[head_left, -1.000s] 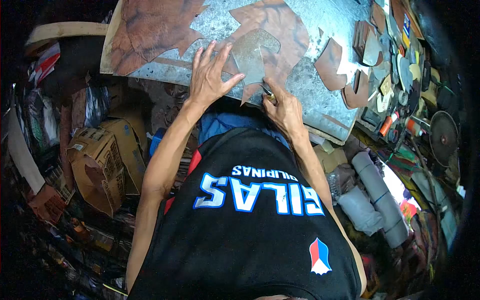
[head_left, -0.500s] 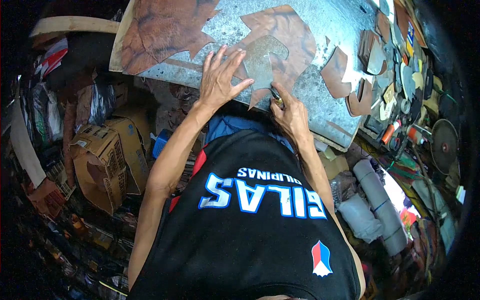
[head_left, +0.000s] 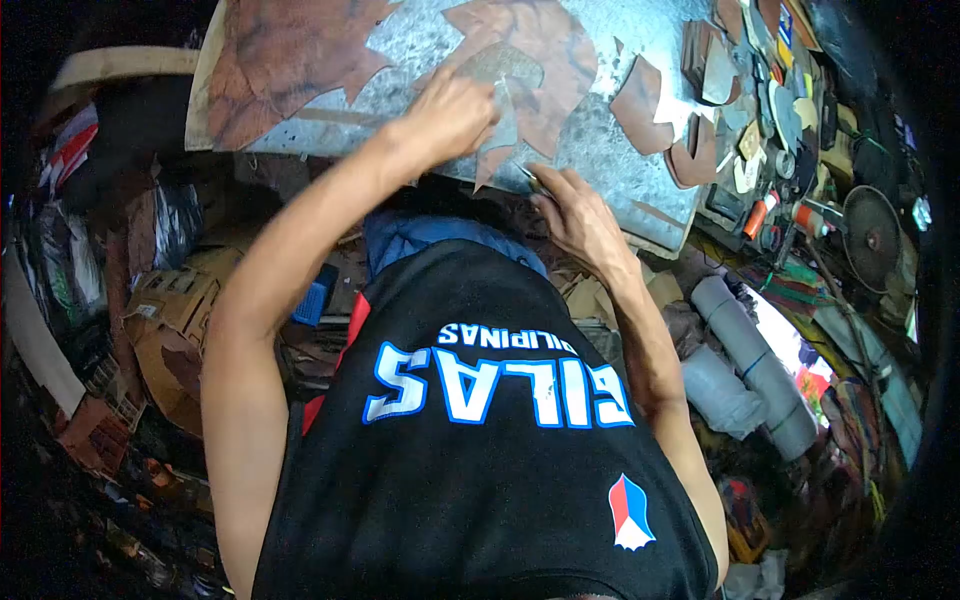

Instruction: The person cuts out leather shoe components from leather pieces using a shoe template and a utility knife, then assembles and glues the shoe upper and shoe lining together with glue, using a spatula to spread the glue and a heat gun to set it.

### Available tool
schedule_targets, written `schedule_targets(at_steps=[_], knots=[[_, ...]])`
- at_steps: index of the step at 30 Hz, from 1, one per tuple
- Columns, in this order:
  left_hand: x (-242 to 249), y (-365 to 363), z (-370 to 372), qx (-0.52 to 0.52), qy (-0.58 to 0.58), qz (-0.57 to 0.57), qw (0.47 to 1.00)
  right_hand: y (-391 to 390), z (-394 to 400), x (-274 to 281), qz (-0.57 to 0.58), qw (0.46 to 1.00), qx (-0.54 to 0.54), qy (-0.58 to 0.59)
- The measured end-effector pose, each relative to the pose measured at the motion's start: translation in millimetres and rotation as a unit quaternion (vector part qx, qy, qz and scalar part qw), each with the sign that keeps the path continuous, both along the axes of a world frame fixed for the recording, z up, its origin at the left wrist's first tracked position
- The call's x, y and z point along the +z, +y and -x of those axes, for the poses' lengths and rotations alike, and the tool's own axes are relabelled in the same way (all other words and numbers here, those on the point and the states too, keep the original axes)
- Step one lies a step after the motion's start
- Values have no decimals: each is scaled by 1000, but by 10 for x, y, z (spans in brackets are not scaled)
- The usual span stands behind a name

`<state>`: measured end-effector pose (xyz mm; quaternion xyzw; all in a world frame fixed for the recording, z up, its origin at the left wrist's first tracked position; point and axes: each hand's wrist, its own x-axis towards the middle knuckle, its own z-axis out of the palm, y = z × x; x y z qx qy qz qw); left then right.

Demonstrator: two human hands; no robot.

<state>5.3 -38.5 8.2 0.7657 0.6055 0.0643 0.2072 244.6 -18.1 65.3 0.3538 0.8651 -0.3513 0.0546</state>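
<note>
Left hand: the left hand (head_left: 455, 115), blurred, has its fingers curled in over the left side of the template; I cannot tell whether they pinch it or only rest there
Right hand: the right hand (head_left: 580, 215) is closed around a small narrow-bladed knife (head_left: 527, 172), most of its handle hidden by the fingers; the blade points up and left over the near edge of the bench
Template: a flat grey-green template with a curved hook at its far end (head_left: 505, 65) lies on the leather, left of centre on the bench
Leather: a broad mottled brown leather sheet (head_left: 565, 75) spreads under and right of the template; a larger creased red-brown leather piece (head_left: 290, 60) with a jagged right edge covers the bench's left end
In the way: the left hand and wrist cover part of the template and the leather's left side
Bench: the scuffed silver metal bench (head_left: 590, 165) also bears a notched brown leather cutout (head_left: 642, 105), with a darker U-shaped cutout (head_left: 692, 155) just beside it
Right side: a stack of brown pieces (head_left: 697, 55) near the far right; an orange cylinder (head_left: 758, 217) past the bench's edge
Below: a torn brown cardboard box (head_left: 180, 340) at left; a grey roll (head_left: 755, 365) at right
</note>
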Motion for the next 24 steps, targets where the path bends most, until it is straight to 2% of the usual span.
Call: schedule_targets(at_steps=[1,3,5,6,8,9,11,24], knots=[[94,152,36,5,-59,119,991,-53,125,-23,13,1000,13,4],[118,517,139,-53,-78,158,983,-71,412,-227,-11,999,19,44],[291,706,160,14,-145,339,929,-29,687,-398,-65,994,4,90],[293,631,188,18,-148,341,928,0,779,-456,-62,994,8,89],[225,575,204,20,-145,339,929,41,913,-558,-63,997,-22,-39],[188,598,189,19,-143,337,930,56,934,-630,-62,997,-21,-42],[117,719,129,14,-139,331,933,77,927,-742,-79,997,-19,9],[-167,1395,-15,5,-79,269,960,36,1092,-771,-179,981,-14,67]])
